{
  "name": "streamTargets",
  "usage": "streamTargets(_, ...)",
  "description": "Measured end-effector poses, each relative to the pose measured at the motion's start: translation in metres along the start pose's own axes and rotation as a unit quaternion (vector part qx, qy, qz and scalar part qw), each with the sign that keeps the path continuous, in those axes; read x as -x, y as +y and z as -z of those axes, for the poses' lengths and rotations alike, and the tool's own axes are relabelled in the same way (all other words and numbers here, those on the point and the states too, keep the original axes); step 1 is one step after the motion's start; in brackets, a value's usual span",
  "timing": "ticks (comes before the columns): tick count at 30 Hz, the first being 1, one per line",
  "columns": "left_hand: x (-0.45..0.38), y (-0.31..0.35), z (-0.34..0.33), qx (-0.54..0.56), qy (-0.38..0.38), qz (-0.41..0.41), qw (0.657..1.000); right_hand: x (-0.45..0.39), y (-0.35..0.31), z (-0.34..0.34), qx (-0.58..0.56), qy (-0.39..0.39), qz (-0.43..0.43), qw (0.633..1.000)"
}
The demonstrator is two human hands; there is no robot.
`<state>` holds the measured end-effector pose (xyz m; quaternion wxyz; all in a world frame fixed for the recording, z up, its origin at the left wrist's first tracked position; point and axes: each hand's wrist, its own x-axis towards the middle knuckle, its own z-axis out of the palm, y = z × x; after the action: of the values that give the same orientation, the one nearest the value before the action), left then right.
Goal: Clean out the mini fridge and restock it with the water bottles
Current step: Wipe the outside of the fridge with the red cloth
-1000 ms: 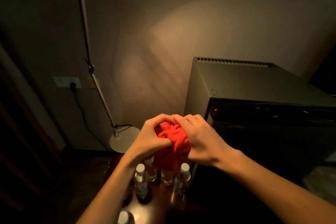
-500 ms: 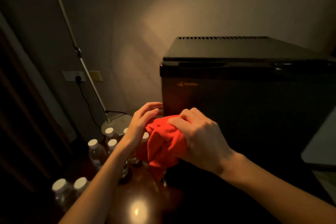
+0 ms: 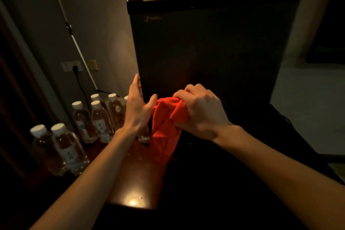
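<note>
Mini fridge (image 3: 214, 58) upright on the worktop (image 3: 134, 188), door shut.
Left hand (image 3: 137, 107), fingers straight, touches the door's left edge; right hand (image 3: 202, 112) has a closed grip bunching a red cloth (image 3: 165, 127) just before the door. Seven or so water bottles (image 3: 97, 117) stand upright along the worktop's left edge.

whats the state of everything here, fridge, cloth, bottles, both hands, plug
fridge: door shut
cloth: bunched, hanging from the right hand
bottles: upright, capped, on the table left of the fridge
left hand: fingers straight, at the door's left edge
right hand: grips the cloth
plug: in the wall socket
</note>
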<state>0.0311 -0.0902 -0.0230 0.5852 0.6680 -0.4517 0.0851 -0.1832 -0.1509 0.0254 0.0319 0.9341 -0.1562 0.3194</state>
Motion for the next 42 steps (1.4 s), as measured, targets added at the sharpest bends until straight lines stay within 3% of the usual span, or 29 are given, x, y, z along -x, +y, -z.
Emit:
streamTargets(7,0.07,0.014,-0.01,-0.128,-0.076,-0.028,0.989,0.059,0.013,0.004,-0.067,0.023,-0.087,0.994)
streamTargets(10,0.111,0.029,-0.017,-0.022,-0.228,-0.033,0.973,0.082,0.024,-0.006,-0.072,0.032,-0.102,0.992)
streamTargets(14,0.137,-0.005,-0.068,0.136,-0.342,0.113,0.923,0.115,0.035,-0.022,-0.097,0.052,-0.119,0.987)
streamTargets(17,0.141,-0.025,-0.111,0.251,-0.308,0.234,0.887,0.144,0.05,-0.03,-0.103,0.066,-0.138,0.983)
streamTargets(19,0.16,0.04,-0.121,0.328,-0.259,0.317,0.852,0.162,0.065,-0.032,-0.102,0.065,-0.163,0.979)
streamTargets(22,0.179,0.067,-0.158,0.419,-0.248,0.332,0.808,0.183,0.095,-0.03,-0.093,0.042,-0.192,0.976)
streamTargets(25,0.176,0.09,-0.206,0.426,-0.214,0.355,0.804,0.199,0.129,-0.017,-0.109,-0.039,-0.205,0.972)
streamTargets(28,0.183,0.101,-0.247,0.42,-0.226,0.335,0.812,0.215,0.158,-0.009,-0.089,-0.094,-0.243,0.961)
streamTargets(30,0.188,0.106,-0.269,0.379,-0.254,0.306,0.835,0.224,0.175,-0.011,-0.055,-0.097,-0.262,0.959)
streamTargets(33,0.193,0.108,-0.294,0.217,-0.352,0.214,0.885,0.235,0.198,-0.015,-0.002,-0.116,-0.288,0.95)
streamTargets(35,0.194,0.106,-0.305,0.116,-0.399,0.128,0.9,0.239,0.211,-0.019,0.026,-0.116,-0.308,0.944)
streamTargets(39,0.197,0.106,-0.322,0.029,-0.415,-0.005,0.909,0.244,0.235,-0.028,0.029,-0.108,-0.339,0.934)
streamTargets(42,0.198,0.104,-0.339,0.015,-0.418,-0.008,0.908,0.243,0.249,-0.034,0.008,-0.097,-0.356,0.929)
